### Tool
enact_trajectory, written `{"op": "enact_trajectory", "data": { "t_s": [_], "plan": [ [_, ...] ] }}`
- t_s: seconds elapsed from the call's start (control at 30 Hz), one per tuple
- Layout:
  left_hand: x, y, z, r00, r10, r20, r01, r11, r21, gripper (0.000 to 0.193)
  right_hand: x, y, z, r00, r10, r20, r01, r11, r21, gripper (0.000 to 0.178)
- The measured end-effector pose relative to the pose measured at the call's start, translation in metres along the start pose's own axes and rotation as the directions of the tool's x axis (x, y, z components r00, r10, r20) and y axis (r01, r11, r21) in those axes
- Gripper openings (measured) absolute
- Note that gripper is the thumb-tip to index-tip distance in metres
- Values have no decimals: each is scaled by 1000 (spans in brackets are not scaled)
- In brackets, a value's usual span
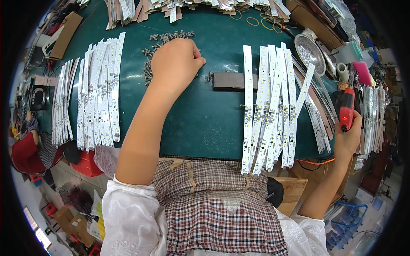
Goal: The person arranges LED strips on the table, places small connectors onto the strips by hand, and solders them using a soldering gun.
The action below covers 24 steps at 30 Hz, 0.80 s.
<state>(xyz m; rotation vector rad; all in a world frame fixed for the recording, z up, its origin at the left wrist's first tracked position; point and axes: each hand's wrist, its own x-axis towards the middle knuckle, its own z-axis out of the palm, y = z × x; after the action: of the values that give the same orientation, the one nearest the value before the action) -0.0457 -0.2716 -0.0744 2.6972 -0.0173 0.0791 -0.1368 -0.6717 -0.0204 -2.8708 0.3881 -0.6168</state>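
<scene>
My left hand is closed, fingers curled down over a pile of small grey metal pieces on the green table. Its fingertips are hidden beneath it, so what it pinches cannot be made out. Far to the right, my right hand is wrapped round a red and black handheld tool, whose exact kind is unclear. Between the hands, white LED strip boards lie fanned out, some overhanging the near table edge. A dark flat block reaches under the leftmost of them.
More LED strips lie in a bunch at the left. Further strips are heaped along the far edge, with rubber bands nearby. A round metal dish stands at the back right. An orange cable runs below the right table edge.
</scene>
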Motion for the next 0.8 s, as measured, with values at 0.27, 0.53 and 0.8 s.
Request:
{"op": "enact_trajectory", "data": {
  "t_s": [0.27, 0.53, 0.8],
  "plan": [
    [-2, 12, -10, 995, -88, 51, 89, 996, -16, 18, -8, -21, 15, 982, -146, -117, 152, 987, 46, 48],
    [-21, 19, -21, 998, -57, 12, 52, 766, -640, 18, -10, -6, -14, 851, -21, -524, 136, 974, 183, 25],
    [-68, 62, -14, 890, 159, 428, 436, -13, -900, 26, -38, -103, -58, 974, 202, -104, -4, 471, 882, 42]
  ]
}}
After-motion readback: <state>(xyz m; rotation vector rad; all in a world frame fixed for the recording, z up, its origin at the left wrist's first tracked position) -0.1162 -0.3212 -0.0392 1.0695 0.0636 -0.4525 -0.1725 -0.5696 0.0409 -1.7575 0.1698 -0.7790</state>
